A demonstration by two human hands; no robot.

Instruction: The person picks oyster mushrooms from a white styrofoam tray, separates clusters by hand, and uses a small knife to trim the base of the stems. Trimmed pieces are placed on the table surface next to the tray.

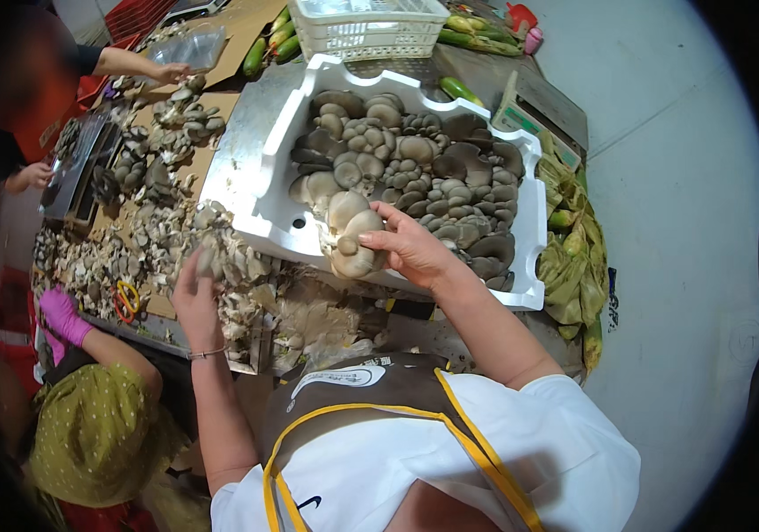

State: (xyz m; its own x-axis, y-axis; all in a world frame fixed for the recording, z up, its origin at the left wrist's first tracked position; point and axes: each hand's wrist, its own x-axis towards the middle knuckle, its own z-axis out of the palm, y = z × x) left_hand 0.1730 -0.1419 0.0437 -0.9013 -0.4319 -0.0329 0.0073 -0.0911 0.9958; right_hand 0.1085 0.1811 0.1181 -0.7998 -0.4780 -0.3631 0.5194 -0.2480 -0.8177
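Note:
My right hand [406,246] grips a cluster of oyster mushrooms [350,236] over the near left edge of a white foam box [266,199]. Inside the box, oyster mushrooms [412,159] lie packed with caps upward, apart from a bare corner near the held cluster. My left hand [196,292] is to the left, at the edge of a loose heap of mushrooms [146,233] on the table. Its fingertips are at a small mushroom piece, and whether they grip it cannot be told.
Behind the box stand a white plastic crate [369,30] and green cucumbers [256,56]. A scale [542,110] and corn husks [569,266] are at the right. Scissors [126,300] lie on the heap. One co-worker is across at upper left; another, with a pink glove [65,316], is at lower left.

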